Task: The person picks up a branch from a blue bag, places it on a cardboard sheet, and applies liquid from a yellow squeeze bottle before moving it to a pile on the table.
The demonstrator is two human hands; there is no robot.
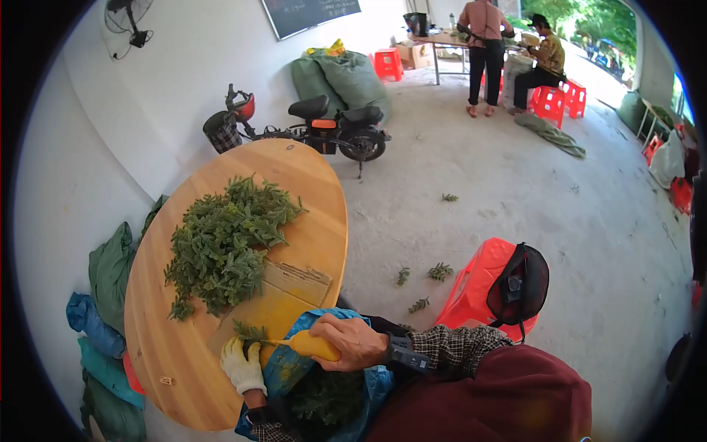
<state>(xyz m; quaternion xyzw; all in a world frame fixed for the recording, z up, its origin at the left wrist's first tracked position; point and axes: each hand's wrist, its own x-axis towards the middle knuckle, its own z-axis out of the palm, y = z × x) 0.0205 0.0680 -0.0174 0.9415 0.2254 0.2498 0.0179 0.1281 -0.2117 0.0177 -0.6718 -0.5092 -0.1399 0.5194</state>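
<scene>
My left hand [243,364], in a white knit glove with yellow fingertips, pinches a small green artificial-looking sprig [251,330] over the table's near edge. My bare right hand [353,340] grips a yellow squeeze bottle [315,345], tilted on its side. Its thin nozzle points left, close to the sprig; whether they touch I cannot tell. Beneath both hands lies a flattened cardboard sheet [290,290] with yellow stains. A large heap of similar sprigs [226,243] rests beyond it on the wooden table. More greenery [328,395] fills an open blue bag [378,381] below my right hand.
The oval wooden table [165,342] has filled sacks [113,271] along its left side. A red plastic stool [469,282] with a black mesh bag [519,284] stands at right. Loose sprigs [440,271] lie on the floor. Beyond are an electric bike [326,130] and two people [486,50].
</scene>
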